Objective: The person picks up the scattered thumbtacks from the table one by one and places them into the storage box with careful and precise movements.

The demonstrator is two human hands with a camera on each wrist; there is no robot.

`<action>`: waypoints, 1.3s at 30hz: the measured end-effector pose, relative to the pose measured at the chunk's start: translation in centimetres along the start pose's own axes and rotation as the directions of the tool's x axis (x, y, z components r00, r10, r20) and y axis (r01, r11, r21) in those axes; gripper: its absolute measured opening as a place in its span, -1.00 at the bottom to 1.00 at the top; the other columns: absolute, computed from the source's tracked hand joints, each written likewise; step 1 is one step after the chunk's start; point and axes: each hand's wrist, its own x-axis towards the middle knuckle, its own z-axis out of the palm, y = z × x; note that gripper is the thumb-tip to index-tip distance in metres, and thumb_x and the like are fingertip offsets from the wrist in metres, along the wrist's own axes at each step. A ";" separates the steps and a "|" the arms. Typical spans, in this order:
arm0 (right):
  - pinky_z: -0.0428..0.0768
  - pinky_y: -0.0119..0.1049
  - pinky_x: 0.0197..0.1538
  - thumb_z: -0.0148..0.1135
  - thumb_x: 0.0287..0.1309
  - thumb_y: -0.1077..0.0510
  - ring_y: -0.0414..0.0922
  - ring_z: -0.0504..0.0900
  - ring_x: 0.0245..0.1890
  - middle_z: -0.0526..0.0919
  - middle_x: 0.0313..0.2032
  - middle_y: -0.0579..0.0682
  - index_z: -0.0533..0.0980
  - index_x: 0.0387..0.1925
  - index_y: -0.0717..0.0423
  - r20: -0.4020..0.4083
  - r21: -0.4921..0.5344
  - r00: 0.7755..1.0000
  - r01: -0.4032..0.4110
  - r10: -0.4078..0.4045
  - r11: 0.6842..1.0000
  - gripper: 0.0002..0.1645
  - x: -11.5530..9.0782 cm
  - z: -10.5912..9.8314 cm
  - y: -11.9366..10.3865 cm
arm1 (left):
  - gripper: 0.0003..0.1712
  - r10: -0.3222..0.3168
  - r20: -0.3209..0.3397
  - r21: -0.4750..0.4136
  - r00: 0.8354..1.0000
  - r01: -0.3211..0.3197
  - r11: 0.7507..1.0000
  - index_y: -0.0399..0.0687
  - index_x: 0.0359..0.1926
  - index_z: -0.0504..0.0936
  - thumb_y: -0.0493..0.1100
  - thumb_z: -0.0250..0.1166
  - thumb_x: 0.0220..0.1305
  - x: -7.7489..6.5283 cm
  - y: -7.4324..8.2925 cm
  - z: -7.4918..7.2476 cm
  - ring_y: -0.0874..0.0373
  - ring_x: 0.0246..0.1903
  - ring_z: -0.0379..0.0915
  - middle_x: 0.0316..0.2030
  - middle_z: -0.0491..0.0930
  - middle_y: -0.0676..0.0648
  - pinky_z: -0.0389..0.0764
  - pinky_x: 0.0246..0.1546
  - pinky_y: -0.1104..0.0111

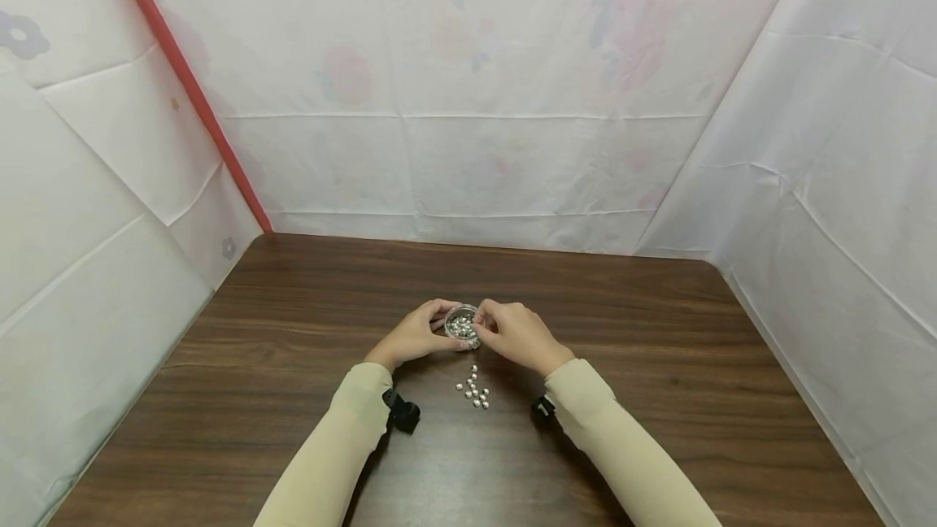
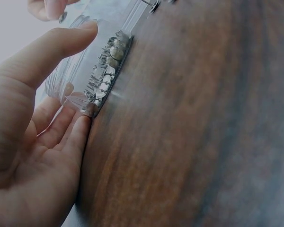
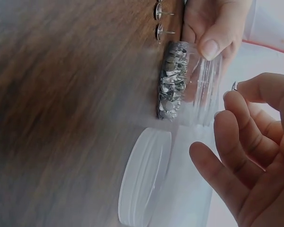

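A clear plastic jar (image 1: pixel 463 323) stands upright on the table, its bottom covered with silver thumbtacks (image 3: pixel 173 85). My left hand (image 1: pixel 419 334) grips the jar from its left side, thumb on the near wall and fingers round the far side. Just over the jar's open mouth, my right hand (image 1: pixel 518 335) pinches a single thumbtack (image 3: pixel 234 86) between thumb and forefinger, the other fingers loosely bent. Several loose thumbtacks (image 1: pixel 477 403) lie on the table in front of the jar, some point up in the right wrist view.
A translucent screw lid (image 3: pixel 146 177) lies on the table beside the jar; the right hand seems to cover it in the head view. The brown wooden table (image 1: pixel 307 283) has pale cloth sheets (image 1: pixel 454 88) hanging behind it and at both sides.
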 end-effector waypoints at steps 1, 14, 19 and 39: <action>0.43 -0.45 -0.64 0.12 0.19 0.03 -0.37 0.37 -0.68 0.51 -0.57 -0.32 0.49 -0.34 -0.15 0.008 0.000 1.000 -0.005 0.005 1.000 -0.96 0.1 0.0 0.0 | -0.22 -0.001 0.003 0.000 1.000 0.001 1.000 0.23 0.14 0.41 0.10 0.52 -0.17 0.0 0.0 0.0 0.17 0.13 0.29 0.13 0.35 0.02 0.44 0.19 0.16; 0.40 -0.44 -0.68 0.10 0.23 0.02 -0.34 0.36 -0.72 0.53 -0.58 -0.26 0.50 -0.30 -0.17 0.044 0.002 0.998 -0.033 0.033 0.999 -0.94 0.9 0.3 0.0 | -0.20 0.000 0.065 0.016 0.998 -0.001 1.000 -0.11 0.25 0.33 -0.06 0.46 -0.01 -1.3 3.2 -0.6 0.01 0.21 0.21 0.24 0.26 -0.18 0.37 0.23 0.09; 0.46 -0.41 -0.64 0.11 0.22 -0.01 -0.33 0.39 -0.70 0.55 -0.54 -0.29 0.51 -0.27 -0.18 0.054 -0.004 0.997 -0.046 0.046 0.999 -0.91 0.8 0.2 -0.1 | -0.19 -0.012 0.076 0.026 0.997 0.010 1.000 -0.12 0.27 0.31 -0.06 0.45 0.01 -1.6 3.6 -0.7 0.00 0.23 0.18 0.26 0.23 -0.19 0.36 0.24 0.11; 0.53 -0.42 -0.53 0.15 0.22 0.00 -0.40 0.45 -0.55 0.58 -0.48 -0.30 0.53 -0.29 -0.18 0.099 -0.027 0.995 0.028 -0.025 0.999 -0.93 -2.3 -0.3 -0.1 | -0.17 0.018 -0.010 0.022 1.000 -0.018 1.000 0.02 0.17 0.41 0.07 0.53 -0.17 -0.4 1.2 -0.2 0.15 0.08 0.35 0.12 0.38 -0.07 0.46 0.16 0.19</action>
